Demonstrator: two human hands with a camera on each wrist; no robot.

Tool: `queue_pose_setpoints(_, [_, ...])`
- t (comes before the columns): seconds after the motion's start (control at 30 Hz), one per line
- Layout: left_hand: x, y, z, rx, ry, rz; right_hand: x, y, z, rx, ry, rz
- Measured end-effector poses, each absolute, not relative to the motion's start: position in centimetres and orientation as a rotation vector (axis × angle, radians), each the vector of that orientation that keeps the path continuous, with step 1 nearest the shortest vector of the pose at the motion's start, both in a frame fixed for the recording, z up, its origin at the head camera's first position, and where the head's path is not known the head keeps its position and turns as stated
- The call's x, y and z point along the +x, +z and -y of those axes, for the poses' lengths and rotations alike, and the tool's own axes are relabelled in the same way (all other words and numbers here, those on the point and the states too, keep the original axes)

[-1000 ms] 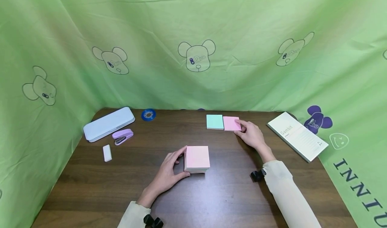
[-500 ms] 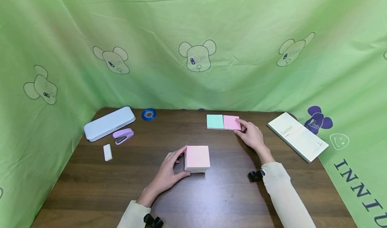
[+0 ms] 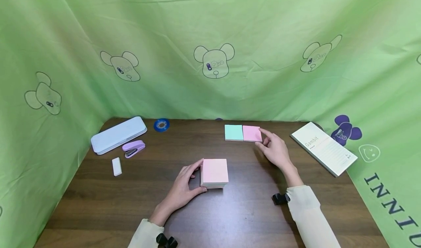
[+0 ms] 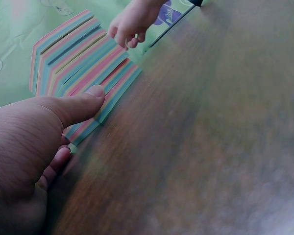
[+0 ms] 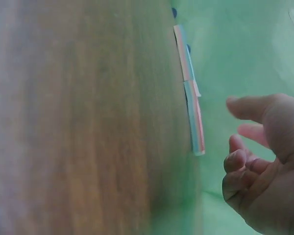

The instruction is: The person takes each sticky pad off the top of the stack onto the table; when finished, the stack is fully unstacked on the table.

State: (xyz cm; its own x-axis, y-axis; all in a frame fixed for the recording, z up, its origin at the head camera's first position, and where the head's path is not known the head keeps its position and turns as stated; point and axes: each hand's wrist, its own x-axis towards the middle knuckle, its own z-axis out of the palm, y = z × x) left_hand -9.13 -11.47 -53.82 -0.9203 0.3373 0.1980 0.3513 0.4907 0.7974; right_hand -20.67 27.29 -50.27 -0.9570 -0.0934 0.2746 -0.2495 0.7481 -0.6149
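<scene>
A tall stack of sticky notes (image 3: pixel 215 170), pink on top with striped coloured sides, stands mid-table. My left hand (image 3: pixel 179 189) grips it from the left, thumb on its front side and fingers round the back corner. In the left wrist view the thumb (image 4: pixel 90 100) lies against the striped layers of the stack (image 4: pixel 88 58). Farther back, a mint sticky note pad (image 3: pixel 234 132) and a pink sticky note pad (image 3: pixel 251 134) lie side by side. My right hand (image 3: pixel 275 149) is just right of the pink pad, holding nothing, with thumb and index finger spread.
At the back left lie a pale blue pencil case (image 3: pixel 118 135), a blue tape roll (image 3: pixel 161 125), a purple stapler (image 3: pixel 133 148) and a white eraser (image 3: pixel 116 166). A notebook (image 3: pixel 323 149) lies at the right edge. Green cloth (image 3: pixel 210 98) hangs behind the table.
My right hand has let go of the pink pad and drawn slightly back to the right. The pink pad now sits level against the mint one. My left hand has not moved.
</scene>
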Motion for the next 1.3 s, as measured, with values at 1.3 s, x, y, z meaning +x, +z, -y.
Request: queue_pose_setpoints(1.3, [-9.1,-53.8,11.5,-0.621,-1.471,2.706,-11.0,-46.9,-16.8,0.779,1.351,2.671])
